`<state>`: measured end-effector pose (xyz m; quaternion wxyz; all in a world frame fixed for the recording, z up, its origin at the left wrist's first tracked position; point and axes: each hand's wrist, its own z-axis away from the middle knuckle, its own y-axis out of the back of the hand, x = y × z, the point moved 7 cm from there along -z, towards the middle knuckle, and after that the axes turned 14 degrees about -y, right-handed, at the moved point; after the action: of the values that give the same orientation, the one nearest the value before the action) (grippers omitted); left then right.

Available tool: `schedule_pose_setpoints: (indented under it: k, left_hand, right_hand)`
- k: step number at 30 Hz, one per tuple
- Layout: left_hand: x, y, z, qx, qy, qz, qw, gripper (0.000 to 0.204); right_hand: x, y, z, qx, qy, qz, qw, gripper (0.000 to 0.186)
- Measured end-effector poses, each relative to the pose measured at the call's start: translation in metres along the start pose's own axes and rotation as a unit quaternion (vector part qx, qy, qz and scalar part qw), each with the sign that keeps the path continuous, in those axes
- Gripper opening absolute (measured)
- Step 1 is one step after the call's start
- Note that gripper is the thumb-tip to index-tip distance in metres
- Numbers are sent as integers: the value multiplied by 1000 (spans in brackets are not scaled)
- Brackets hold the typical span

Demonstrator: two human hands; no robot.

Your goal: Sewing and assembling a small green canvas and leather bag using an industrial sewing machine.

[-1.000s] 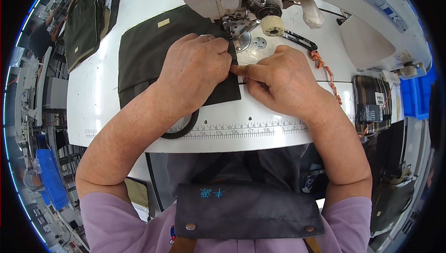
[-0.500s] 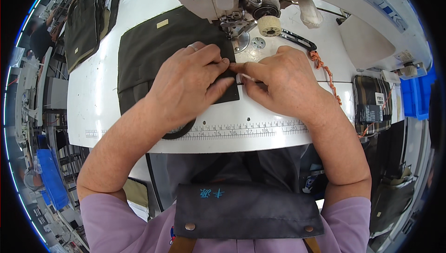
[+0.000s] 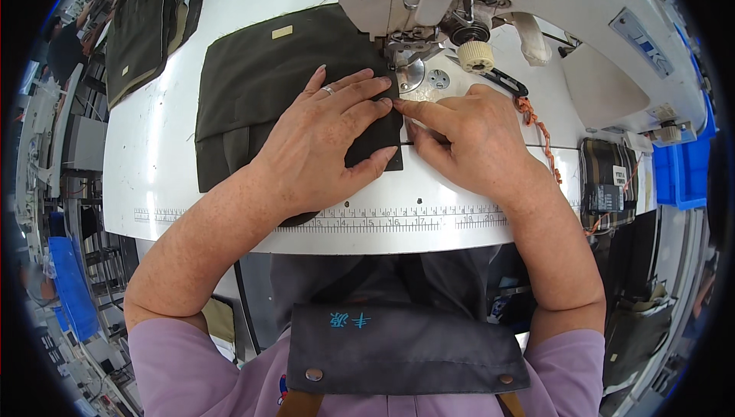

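Observation:
A dark olive fabric piece (image 3: 253, 72) with a small pale label and a folded seam lies flat on the sewing machine table. My left hand (image 3: 329, 126) rests on its right part with fingers spread, palm down. At the fabric's right edge, the index fingertip of my right hand (image 3: 467, 130) touches down close to the left fingers. Its thumb stands apart from the index, and the remaining fingers curl underneath, partly hidden. Just beyond my hands is the presser foot (image 3: 396, 57) of the sewing machine (image 3: 551, 3), at the fabric's far right edge. A dark curved strap (image 3: 298, 219) shows below my left wrist.
Black thread snips (image 3: 498, 80) with an orange cord (image 3: 542, 130) lie right of the machine's needle area. A ruler strip (image 3: 367, 219) runs along the table's near edge. Dark fabric pieces (image 3: 138, 42) lie at far left; a striped bundle (image 3: 609, 179) sits at right.
My left fingers have spread from a closed pinch and lie flat on the fabric. My right index finger stays at the fabric edge. The whole view has shifted slightly.

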<state>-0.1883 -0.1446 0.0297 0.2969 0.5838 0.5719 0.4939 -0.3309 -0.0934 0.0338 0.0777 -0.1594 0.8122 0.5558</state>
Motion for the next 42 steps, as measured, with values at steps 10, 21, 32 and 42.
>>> schedule_pose_setpoints:
  k: [10,21,32,42]
  left_hand:
    - [-32,3,-18,45,-13,-8,999,39]
    - [-60,5,-27,70,-41,16,997,34]
    - [-12,13,30,-20,3,41,999,49]
    - [60,73,135,21,125,-47,991,75]
  right_hand:
    - [3,-5,-6,-9,-45,56,997,32]
    - [7,-3,-8,10,-52,46,998,28]
    - [14,-3,-8,3,-66,11,998,24]
    - [20,-9,-8,14,-67,3,998,24]
